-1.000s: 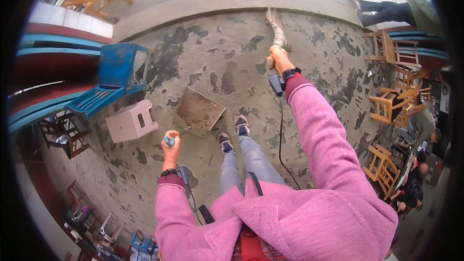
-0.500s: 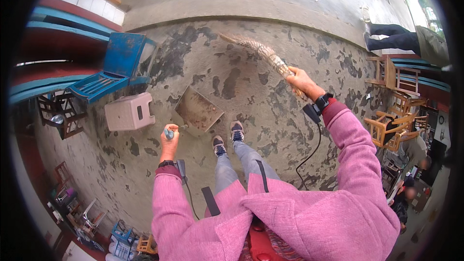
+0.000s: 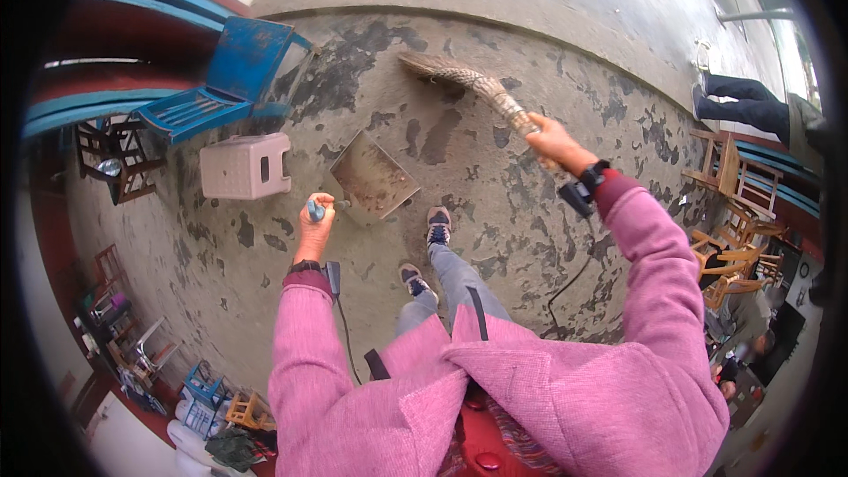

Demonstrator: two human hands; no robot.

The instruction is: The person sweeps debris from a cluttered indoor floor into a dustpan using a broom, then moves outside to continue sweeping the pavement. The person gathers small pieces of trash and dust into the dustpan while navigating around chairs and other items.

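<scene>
As both hands curl their fingers, the right hand [image 3: 558,143] round the broom [image 3: 481,84], the left hand [image 3: 314,223] round a handle [image 3: 315,210], best sweep low toward the dustpan [image 3: 375,177] beyond the left fingers.

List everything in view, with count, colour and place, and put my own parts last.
Broom: one, tan, in the right hand
Dustpan: one, rusty brown, its handle in the left hand
Plastic stool: one, pale pink, left of the dustpan
Blue chair: one, blue, beyond the plastic stool
Wooden seats: several, brown, right side
Blue stool: at least one, blue, lower left
Other people: at least two, darkly dressed, right side
Floor: one, grey with dark patches, underfoot
Remaining edge clutter: too small to tell
Wristbands: two, black, at the wrists
Jacket: one, pink, lower middle
Shoes: two, dark and pale, below the dustpan
Hands: two, bare, left and right of the dustpan
</scene>
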